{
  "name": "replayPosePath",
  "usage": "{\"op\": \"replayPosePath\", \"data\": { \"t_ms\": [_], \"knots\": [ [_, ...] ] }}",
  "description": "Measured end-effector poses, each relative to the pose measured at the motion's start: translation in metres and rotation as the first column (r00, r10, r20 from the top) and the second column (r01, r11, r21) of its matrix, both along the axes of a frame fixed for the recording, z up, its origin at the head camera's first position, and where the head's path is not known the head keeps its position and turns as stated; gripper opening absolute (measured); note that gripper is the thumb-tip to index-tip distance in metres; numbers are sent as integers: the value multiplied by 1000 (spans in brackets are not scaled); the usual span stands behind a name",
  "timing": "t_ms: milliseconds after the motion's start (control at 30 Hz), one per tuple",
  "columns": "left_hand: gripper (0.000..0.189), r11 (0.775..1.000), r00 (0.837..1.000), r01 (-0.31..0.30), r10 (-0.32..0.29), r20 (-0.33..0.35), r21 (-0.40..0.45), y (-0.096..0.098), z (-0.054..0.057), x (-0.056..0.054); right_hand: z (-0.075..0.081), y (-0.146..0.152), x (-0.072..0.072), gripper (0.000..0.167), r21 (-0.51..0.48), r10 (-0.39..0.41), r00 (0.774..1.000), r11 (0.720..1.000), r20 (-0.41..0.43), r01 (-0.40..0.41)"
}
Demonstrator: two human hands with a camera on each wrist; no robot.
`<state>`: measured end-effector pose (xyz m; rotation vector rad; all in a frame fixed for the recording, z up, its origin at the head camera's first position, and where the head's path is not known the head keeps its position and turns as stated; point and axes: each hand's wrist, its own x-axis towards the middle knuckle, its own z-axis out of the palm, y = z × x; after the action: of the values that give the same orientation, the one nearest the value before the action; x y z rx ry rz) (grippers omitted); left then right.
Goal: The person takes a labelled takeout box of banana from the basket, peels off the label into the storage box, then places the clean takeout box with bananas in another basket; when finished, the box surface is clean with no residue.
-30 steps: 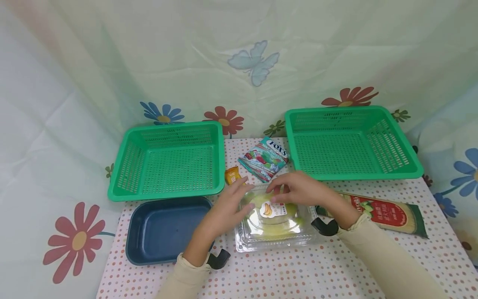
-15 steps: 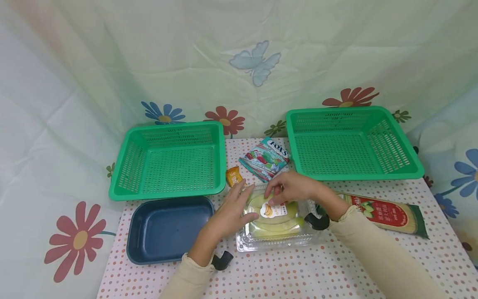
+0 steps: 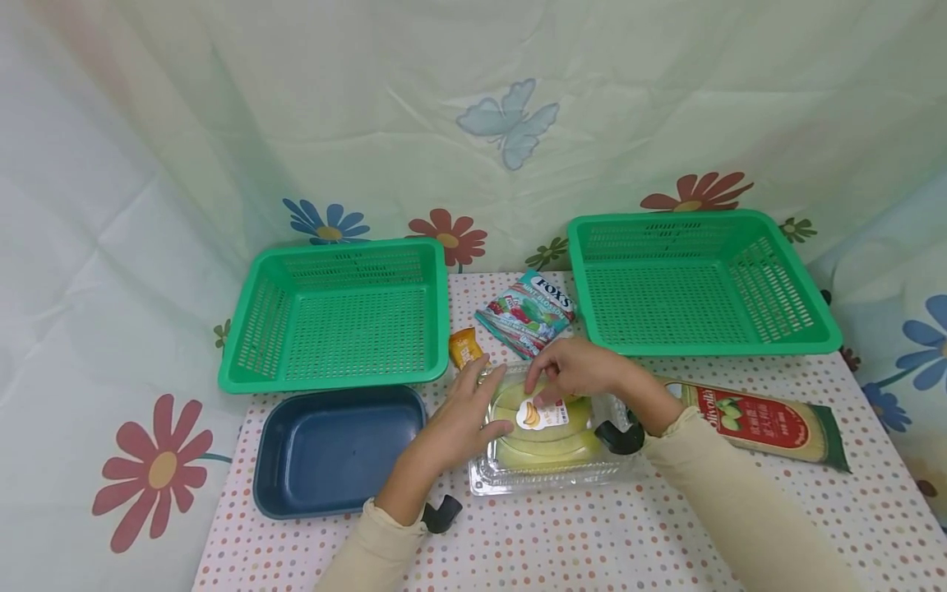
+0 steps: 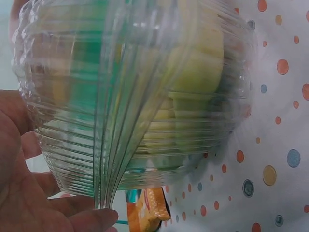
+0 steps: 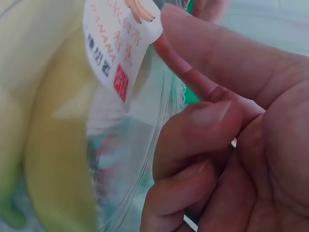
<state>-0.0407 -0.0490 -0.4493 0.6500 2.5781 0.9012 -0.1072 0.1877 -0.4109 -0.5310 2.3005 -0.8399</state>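
Observation:
A clear plastic clamshell box (image 3: 510,481) holds yellow-green bananas (image 3: 547,455) at the middle of the table. On its lid sits a white label (image 3: 531,415) with a banana picture. My left hand (image 3: 457,419) lies spread over the box's left side; in the left wrist view its fingers (image 4: 89,221) touch the ribbed rim. My right hand (image 3: 580,370) is over the lid. In the right wrist view its thumb and forefinger pinch the label's edge, the other fingers (image 5: 193,130) curled below. The box's far right part is hidden by the right hand.
Two green baskets (image 3: 333,385) (image 3: 710,349) stand at the back left and right. A blue tub (image 3: 333,452) is at left. Between the baskets lie a FOX'S candy bag (image 3: 525,312) and an orange packet (image 3: 464,345). A spaghetti pack (image 3: 769,423) lies at right.
The left hand shifts slightly and spreads more over the box's left side. The right hand moves slightly left, its fingers closing in on the label. The box stays put.

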Motion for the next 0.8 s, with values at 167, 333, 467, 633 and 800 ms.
{"op": "replayPosePath", "data": {
  "t_ms": [167,333,467,633,800],
  "knots": [
    [83,1000,1000,0,0,-5,4,0,-1,0,1,-2,2,12,30,7,1000,1000,-28,-6],
    [83,1000,1000,-1,1,-1,13,0,-2,0,1,-5,4,11,45,4,999,999,-51,-2],
    [83,1000,1000,-1,1,2,15,-1,-2,0,1,-8,5,11,69,-13,998,997,-66,18],
    [83,1000,1000,-5,5,4,16,-1,-3,0,1,-11,7,10,107,-39,997,993,-68,46],
    [84,1000,1000,-6,6,-4,19,0,-5,0,0,-11,8,10,113,-50,997,992,-59,57]
  ]
}}
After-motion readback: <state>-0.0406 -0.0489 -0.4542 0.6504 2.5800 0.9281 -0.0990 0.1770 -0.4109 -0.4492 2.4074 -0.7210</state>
